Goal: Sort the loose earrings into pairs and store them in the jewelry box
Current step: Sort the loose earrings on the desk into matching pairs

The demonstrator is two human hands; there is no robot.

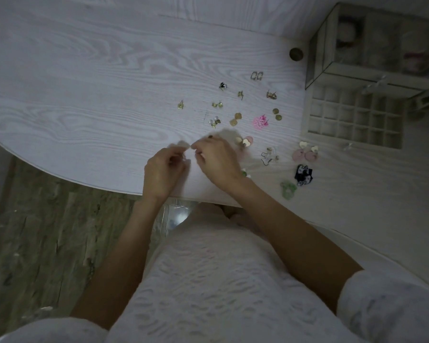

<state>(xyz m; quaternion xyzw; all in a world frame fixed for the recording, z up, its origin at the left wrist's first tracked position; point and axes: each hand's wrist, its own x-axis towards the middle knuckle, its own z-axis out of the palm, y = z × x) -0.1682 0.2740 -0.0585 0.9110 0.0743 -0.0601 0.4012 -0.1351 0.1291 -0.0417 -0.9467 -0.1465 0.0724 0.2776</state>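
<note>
Several loose earrings lie scattered on the pale wooden table (84, 78), among them a pink flower pair (260, 122), gold discs (277, 114), gold squares (235, 119) and pink heart drops (306, 152). The white jewelry box (356, 117) with its open grid tray stands at the right. My left hand (162, 173) and right hand (217, 160) meet near the table's front edge, fingertips curled and pinched close together. A thin small earring seems caught between the left fingers; what the right fingers pinch is too small to tell.
A glass-walled upper section of the box (372, 43) rises at the back right. A small round dark object (296, 54) sits beside it. Black and green earrings (303, 175) lie near the right front. The curved table edge (67, 173) runs below my hands, with floor beyond.
</note>
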